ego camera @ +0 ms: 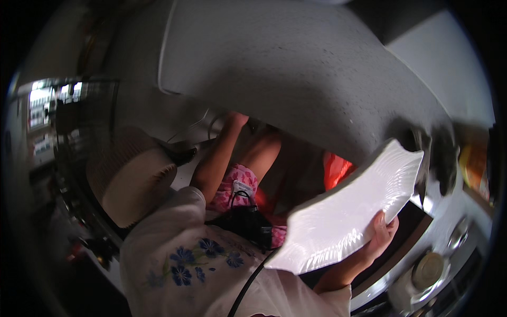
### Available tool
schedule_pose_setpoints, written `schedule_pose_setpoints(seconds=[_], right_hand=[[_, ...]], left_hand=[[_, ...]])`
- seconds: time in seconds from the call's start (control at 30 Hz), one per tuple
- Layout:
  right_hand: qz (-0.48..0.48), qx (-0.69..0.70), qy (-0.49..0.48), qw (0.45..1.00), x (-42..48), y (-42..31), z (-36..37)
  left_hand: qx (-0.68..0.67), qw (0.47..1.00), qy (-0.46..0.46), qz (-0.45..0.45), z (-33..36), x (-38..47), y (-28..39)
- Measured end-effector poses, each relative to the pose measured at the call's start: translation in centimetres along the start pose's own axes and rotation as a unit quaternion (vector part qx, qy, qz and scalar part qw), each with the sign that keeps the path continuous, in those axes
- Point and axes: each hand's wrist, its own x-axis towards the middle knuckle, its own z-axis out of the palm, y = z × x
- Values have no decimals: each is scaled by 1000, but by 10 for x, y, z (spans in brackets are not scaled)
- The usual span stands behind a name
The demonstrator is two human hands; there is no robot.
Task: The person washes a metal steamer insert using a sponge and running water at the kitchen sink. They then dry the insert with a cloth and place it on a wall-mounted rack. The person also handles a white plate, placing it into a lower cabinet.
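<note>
My right hand (383, 233) grips the lower right edge of a white, ribbed, wavy-edged dish (344, 210), with the thumb on its face. The dish is tilted and nothing lies on it. My left arm reaches forward, and my left hand (239, 118) is at the lower edge of a large grey panel or surface (277, 71). Its fingers are mostly hidden there, so whether they hold anything cannot be told. Just below the dish's upper left edge, a red plastic bag (336, 168) shows in the dark gap.
A beige ribbed round container (134, 190) stands at the left, near my left arm. At the right are a lidded pot (428, 271) and a shiny metal item (459, 233) on a counter. A black cable (247, 287) runs down my shirt.
</note>
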Motion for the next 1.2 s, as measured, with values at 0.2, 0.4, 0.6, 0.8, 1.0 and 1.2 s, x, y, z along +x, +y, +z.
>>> schedule_pose_setpoints(seconds=[0.2, 0.4, 0.6, 0.8, 1.0, 1.2], right_hand=[[-42, -95, 81, 991, 25, -31, 55], [-72, -137, 94, 983, 18, -20, 95], [-47, -108, 28, 993, 9, 6, 90], [-62, -132, 88, 985, -48, 40, 88], [18, -1, 123, 992, -115, 90, 117], [-12, 61, 122, 991, -112, 140, 111]], left_hand=[[-24, 999, 23, 36, -29, 8, -7], [49, 989, 118, 73, 29, -79, 27], [-10, 996, 86, -7, 70, -119, 61], [35, 995, 24, 85, 66, -119, 61], [-62, 987, -140, 52, 74, -115, 53], [-160, 965, -195, -68, 116, -69, 51]])
